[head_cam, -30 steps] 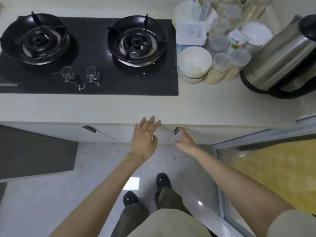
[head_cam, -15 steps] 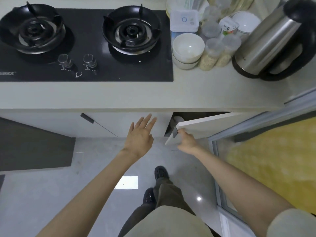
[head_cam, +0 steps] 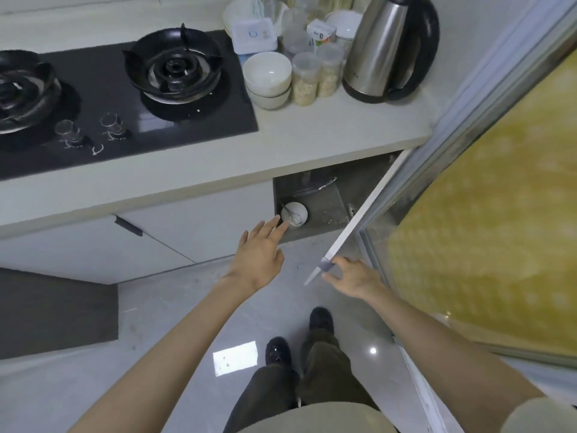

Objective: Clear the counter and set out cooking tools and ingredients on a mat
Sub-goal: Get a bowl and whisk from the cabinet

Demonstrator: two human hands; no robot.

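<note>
The cabinet door (head_cam: pixel 362 220) under the counter stands wide open. Inside the cabinet sits a white bowl (head_cam: pixel 298 210) with a metal whisk (head_cam: pixel 293 216) in it. My left hand (head_cam: pixel 259 254) stretches toward the bowl with straight fingers, its fingertips right at the bowl's front rim. My right hand (head_cam: pixel 352 278) is at the door's lower edge by its grey handle (head_cam: pixel 326 264), fingers loosely spread and holding nothing. Something metal lies deeper in the cabinet, mostly hidden in shadow.
On the counter (head_cam: pixel 312 135) stand stacked white bowls (head_cam: pixel 268 79), grain jars (head_cam: pixel 306 79), a lidded white box (head_cam: pixel 254 35) and a steel kettle (head_cam: pixel 387 48). The black gas hob (head_cam: pixel 125 98) fills the left. A sliding glass door (head_cam: pixel 487 198) bounds the right.
The cabinet door has swung fully open. My right hand has let go of its handle. My left hand has moved right and forward to the bowl inside.
</note>
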